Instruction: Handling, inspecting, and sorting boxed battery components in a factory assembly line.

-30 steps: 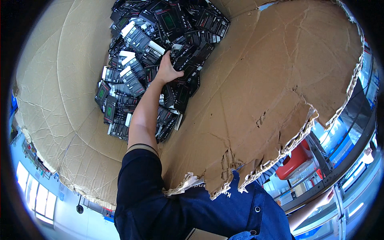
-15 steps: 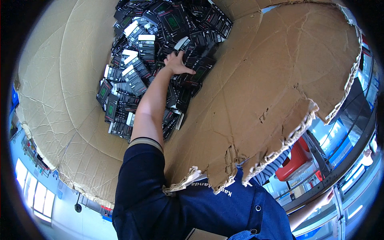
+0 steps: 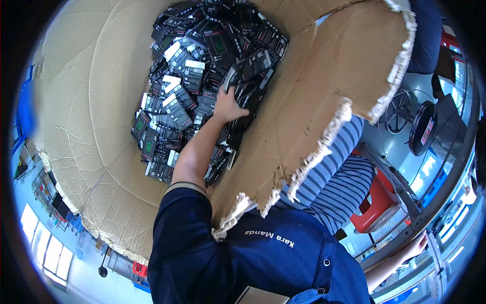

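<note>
the left hand [image 3: 229, 105] reaches deep into the large torn brown cardboard box [image 3: 314, 116], fingers spread flat on the heap of small black flat packages [image 3: 202, 91], gripping none. they look light, stiff, slippery; take one by its edges. the right hand [image 3: 417, 245] is far aside; i cannot tell its grip.

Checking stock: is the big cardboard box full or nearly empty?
Far from full. The small black packs lie in a heap at the bottom of the cardboard box, bare walls all around; a hand reaches down onto them.

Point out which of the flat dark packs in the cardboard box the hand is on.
The left hand rests on a dark pack right of the pile's middle, just under its fingertips. The white-labelled packs lie further left, untouched.
</note>
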The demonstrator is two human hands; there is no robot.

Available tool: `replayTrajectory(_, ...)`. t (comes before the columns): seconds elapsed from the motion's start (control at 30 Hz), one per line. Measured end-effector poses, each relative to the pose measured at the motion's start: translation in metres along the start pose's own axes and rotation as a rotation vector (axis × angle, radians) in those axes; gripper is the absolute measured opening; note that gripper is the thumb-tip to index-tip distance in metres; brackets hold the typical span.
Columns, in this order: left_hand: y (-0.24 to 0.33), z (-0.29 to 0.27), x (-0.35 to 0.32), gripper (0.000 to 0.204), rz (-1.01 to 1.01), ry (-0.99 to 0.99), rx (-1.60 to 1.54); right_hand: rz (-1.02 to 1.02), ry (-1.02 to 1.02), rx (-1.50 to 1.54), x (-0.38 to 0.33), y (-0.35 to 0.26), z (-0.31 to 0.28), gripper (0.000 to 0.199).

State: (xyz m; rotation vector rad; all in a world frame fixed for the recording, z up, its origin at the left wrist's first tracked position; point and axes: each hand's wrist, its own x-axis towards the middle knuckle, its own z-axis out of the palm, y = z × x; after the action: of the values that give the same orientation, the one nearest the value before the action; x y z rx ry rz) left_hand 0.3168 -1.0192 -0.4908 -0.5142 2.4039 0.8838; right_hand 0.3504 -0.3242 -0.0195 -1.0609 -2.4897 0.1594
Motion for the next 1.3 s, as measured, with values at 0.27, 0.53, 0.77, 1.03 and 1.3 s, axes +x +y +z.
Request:
replayTrajectory(0.27,0.029,-0.117,-0.119,0.104,-0.016,0.282,0.002,-0.176,0.008,-0.113,0.003,0.020,0.019,0.038)
replayTrajectory(0.53,0.149,-0.289,-0.147,0.084,0.631,0.738,-0.392,-0.363,0.110,0.013,-0.064,-0.062,-0.002,0.026)
replayTrajectory(0.77,0.383,-0.357,-0.251,0.029,1.294,0.607,-0.325,-0.452,0.047,0.224,-0.110,-0.095,-0.013,0.027)
replayTrajectory(1.03,0.655,-0.122,-0.407,0.086,1.998,-0.033,0.012,-0.567,-0.440,0.894,-0.246,-0.044,-0.098,0.029)
replayTrajectory(1.3,0.741,0.079,-0.551,0.080,2.754,0.096,0.235,-0.116,-0.745,1.148,-0.361,0.044,-0.118,0.035)
